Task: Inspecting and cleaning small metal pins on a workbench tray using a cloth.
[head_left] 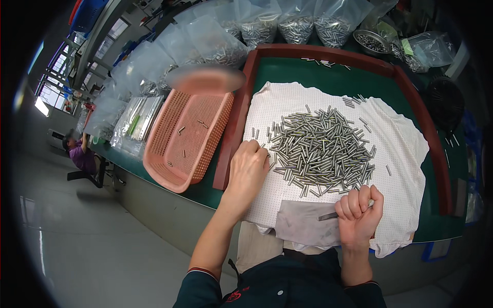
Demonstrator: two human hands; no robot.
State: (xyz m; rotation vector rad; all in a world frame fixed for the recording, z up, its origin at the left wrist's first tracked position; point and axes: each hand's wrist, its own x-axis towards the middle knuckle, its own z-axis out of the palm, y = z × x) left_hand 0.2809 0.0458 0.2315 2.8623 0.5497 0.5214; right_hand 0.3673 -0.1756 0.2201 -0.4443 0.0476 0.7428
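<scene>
Two hands are at work beside the pin pile [321, 151], which serves as landmark. Left hand [249, 167]: fingers curled down, tips at the pile's left edge, touching or just short of the nearest pins; whether a pin is pinched I cannot tell. Right hand [359, 208]: closed in a fist just below the pile, gripping a bundle of pins whose ends show at both sides of the fist.

Pile lies on a dotted white cloth [400, 149] inside a red-rimmed green tray [436, 149]. Grey sheet [303, 223] lies below the pile, under the fist.

Risks, as judged:
- Bundle held endwise; a slack grip would let pins slide out onto the sheet or lap.
- Cloth overhangs the near edge; a drag on it could tip pins off.
- Strays left of the pile could roll toward the pink basket [187, 138], further left, and mix with the few pins in it.
</scene>
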